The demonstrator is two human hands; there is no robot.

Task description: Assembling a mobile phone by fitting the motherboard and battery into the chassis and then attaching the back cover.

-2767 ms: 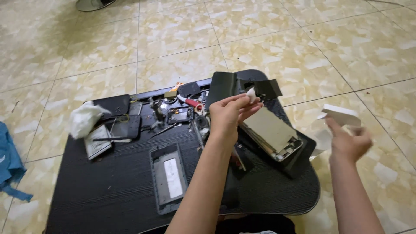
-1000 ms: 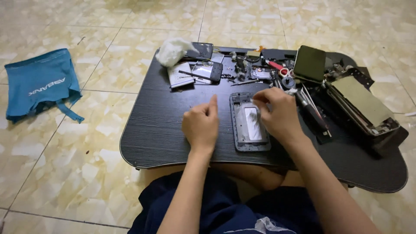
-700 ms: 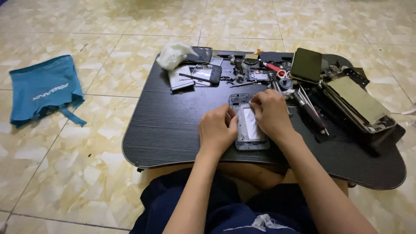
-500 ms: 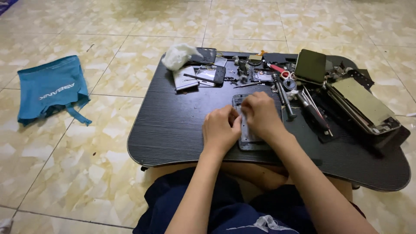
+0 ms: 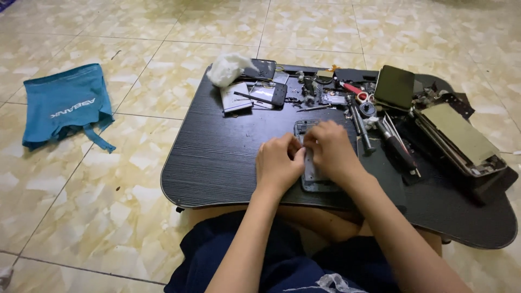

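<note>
**Both hands working on a phone frame at the middle of the tabletop**

A grey phone frame (image 5: pixel 312 179) is lying flat on the black tabletop (image 5: pixel 228 157), just right of the frame's centre, its long side running up and down the picture. Both hands are meeting over it. The left hand (image 5: pixel 278 167) is sitting against its left edge with the fingers curled in, pinching at that edge. The right hand (image 5: pixel 332 152) is lying across the upper half of the phone frame, fingers bent and pressing down on it; the two hands are touching at the fingertips. Most of the phone frame is hidden under them, with only its top end and lower end showing.

Along the far edge of the tabletop a clutter of parts is lying: a white wad of tissue (image 5: pixel 225 68) at the upper left, a small dark phone (image 5: pixel 266 93) just beside it, and red-handled scissors (image 5: pixel 353 89) further right. A screwdriver (image 5: pixel 361 130) is lying just right of the right hand. A dark screen panel (image 5: pixel 395 87) is propped in the upper right, and a large opened device (image 5: pixel 461 138) with a pale face is lying at the right edge.

On the tiled floor (image 5: pixel 81 206), at the left of the frame and well apart from the tabletop, a blue cloth bag (image 5: pixel 65 106) is lying. The person's dark shorts (image 5: pixel 271 266) are showing at the bottom.
</note>
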